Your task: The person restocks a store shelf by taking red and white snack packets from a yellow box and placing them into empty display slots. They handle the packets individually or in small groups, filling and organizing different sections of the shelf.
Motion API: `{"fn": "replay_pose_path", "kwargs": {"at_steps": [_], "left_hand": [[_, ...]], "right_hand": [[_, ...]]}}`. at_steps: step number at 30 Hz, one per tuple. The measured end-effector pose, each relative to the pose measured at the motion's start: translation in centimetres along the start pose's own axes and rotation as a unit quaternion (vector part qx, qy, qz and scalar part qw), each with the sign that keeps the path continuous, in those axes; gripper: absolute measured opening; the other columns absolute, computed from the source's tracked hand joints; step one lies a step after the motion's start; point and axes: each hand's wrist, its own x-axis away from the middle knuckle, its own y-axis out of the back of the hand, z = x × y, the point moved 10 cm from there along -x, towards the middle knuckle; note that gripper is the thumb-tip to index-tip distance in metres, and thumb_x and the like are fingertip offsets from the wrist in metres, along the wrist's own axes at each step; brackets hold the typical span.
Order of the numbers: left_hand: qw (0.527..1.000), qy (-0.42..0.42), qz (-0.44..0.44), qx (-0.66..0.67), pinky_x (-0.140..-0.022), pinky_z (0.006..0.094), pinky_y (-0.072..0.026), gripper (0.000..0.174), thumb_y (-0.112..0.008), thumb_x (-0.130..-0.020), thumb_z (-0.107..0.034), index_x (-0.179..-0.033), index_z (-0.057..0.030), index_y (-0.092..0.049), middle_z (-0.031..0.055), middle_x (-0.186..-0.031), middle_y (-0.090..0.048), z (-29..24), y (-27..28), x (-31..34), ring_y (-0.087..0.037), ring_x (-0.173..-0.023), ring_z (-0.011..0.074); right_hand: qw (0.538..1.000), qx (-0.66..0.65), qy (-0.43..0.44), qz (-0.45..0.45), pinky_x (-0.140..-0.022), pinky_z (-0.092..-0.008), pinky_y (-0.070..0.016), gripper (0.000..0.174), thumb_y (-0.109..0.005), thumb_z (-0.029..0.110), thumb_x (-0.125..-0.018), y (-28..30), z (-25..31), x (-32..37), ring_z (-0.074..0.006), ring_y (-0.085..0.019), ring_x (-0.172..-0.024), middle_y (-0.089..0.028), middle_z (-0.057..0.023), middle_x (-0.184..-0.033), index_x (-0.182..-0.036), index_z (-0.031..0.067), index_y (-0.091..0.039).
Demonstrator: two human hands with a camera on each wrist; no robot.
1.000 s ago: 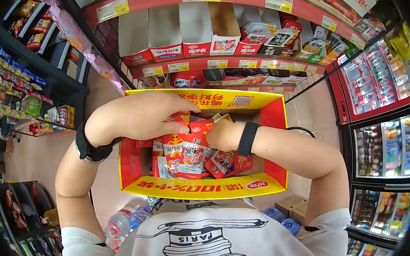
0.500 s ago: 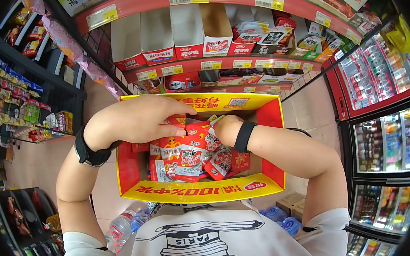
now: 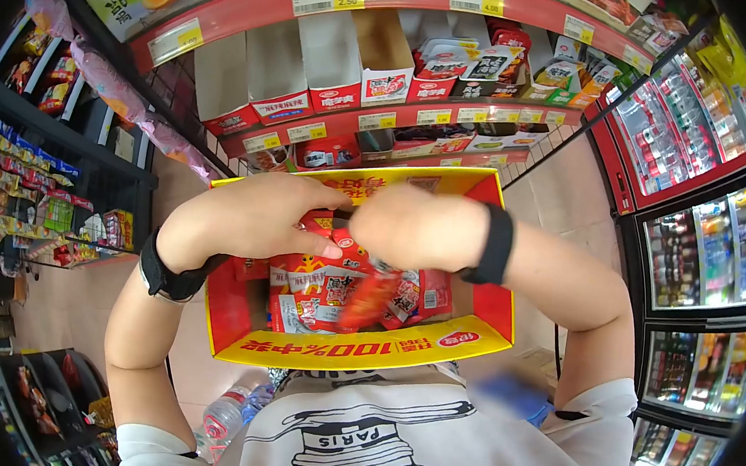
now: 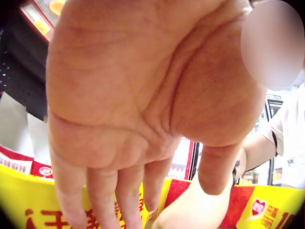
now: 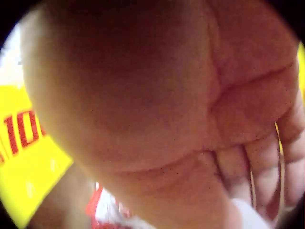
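A red and yellow cardboard box [image 3: 490, 332] holds red snack packets [image 3: 308, 282]. My left hand [image 3: 255, 214] reaches over its left side, thumb apart from the fingers, beside the packets. In the left wrist view, the left hand [image 4: 143, 95] shows a bare palm with fairly straight fingers pointing down. Above the box's middle, my blurred right hand [image 3: 418, 228] grips a red packet [image 3: 369, 297] that hangs below it. The right hand [image 5: 167, 109] has curled fingers in the right wrist view, with a white edge beside them.
A red-edged shelf [image 3: 311, 130] with open cartons [image 3: 268, 68], some holding packets, stands beyond the box. Drinks coolers [image 3: 699, 261] line the right, and snack racks [image 3: 14, 175] the left. Water bottles [image 3: 224, 411] are on the floor near the body.
My right hand has come up from inside the box and moved left, bringing a red packet with it. The left hand stays nearly in place over the box.
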Motion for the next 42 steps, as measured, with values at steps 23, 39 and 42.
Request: {"fn": "replay_pose_path", "kwargs": {"at_steps": [23, 39, 42], "left_hand": [[0.990, -0.026, 0.138, 0.006, -0.086, 0.0330, -0.0466, 0.044, -0.063, -0.086, -0.033, -0.120, -0.0065, -0.053, 0.0133, -0.111, -0.060, 1.6, -11.9, -11.9, -0.059, -0.100, 0.0211], [0.946, 0.002, -0.006, 0.325, -0.079, 0.0432, -0.0482, 0.038, -0.064, -0.078, -0.030, -0.107, -0.0056, -0.060, 0.0220, -0.098, -0.064, 6.8, -20.2, -19.9, -0.061, -0.092, 0.0371], [0.983, -0.046, -0.036, 0.175, -0.080, 0.0440, -0.0478, 0.036, -0.062, -0.080, -0.026, -0.110, -0.0060, -0.059, 0.0213, -0.100, -0.064, 1.6, -15.2, -16.7, -0.060, -0.093, 0.0380]], "right_hand": [[0.912, -0.234, -0.119, -0.315, -0.058, -0.0296, -0.0481, 0.014, -0.065, 0.002, -0.074, 8.6, -9.4, 16.9, -0.0222, -0.062, -0.067, -0.064, -0.0114, -0.077, -0.087, -0.0002, -0.063], [0.899, -0.278, -0.079, -0.328, -0.067, -0.0330, -0.0495, 0.015, -0.068, 0.008, -0.075, 5.5, -9.2, 19.1, -0.0268, -0.063, -0.075, -0.065, -0.0121, -0.080, -0.086, -0.0017, -0.064], [0.907, -0.268, -0.056, -0.319, -0.065, -0.0342, -0.0490, 0.014, -0.067, 0.009, -0.076, 5.0, -8.5, 18.4, -0.0287, -0.062, -0.072, -0.065, -0.0121, -0.078, -0.085, -0.0012, -0.064]]}}
